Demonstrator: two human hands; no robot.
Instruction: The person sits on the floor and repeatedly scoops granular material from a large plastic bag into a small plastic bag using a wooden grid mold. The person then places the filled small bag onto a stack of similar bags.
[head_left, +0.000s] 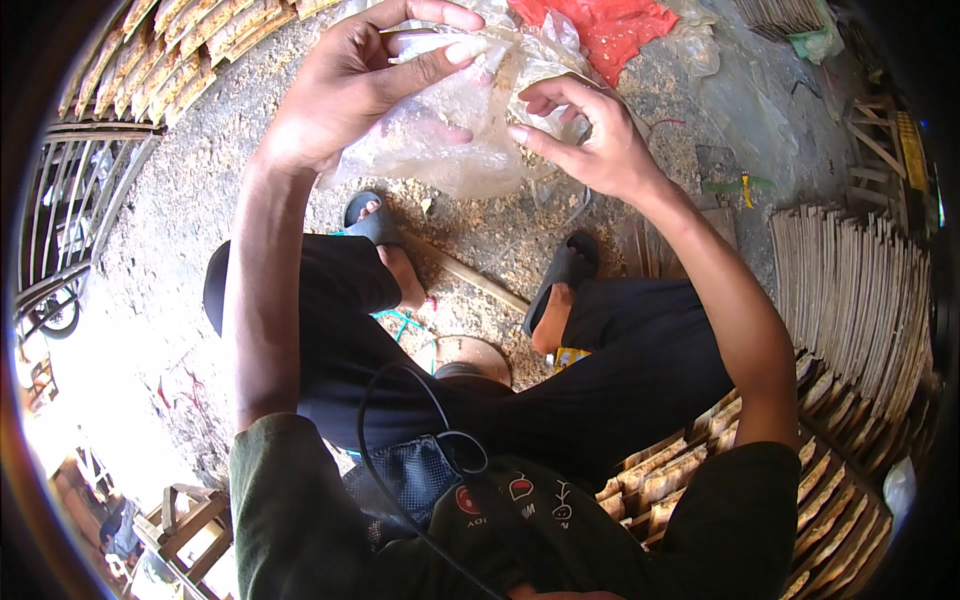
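Green shirt cloth is nearest the camera, with a black wire looping over it. Out past the black trousers, the clear plastic, maybe a bag, is up between the two hands, above the far part of the floor. It is thin and crumpled. The left hand is bent round its left side and seems to have hold of it. Pink shows through the plastic, maybe a fingertip. The right hand is half open, with a gap between thumb and fingers; I cannot tell if it touches the plastic.

The step looks like spreading or sorting this thin plastic. The next move calls for a soft pinch on the loose side, with the left hand steady, since thin stuff can rip.

Just beyond is a red sheet. Dark sandals are on the floor below, with a stick between them. Stacked thin boards stand along the floor's right edge, and rough brown pieces sit at its far left corner.
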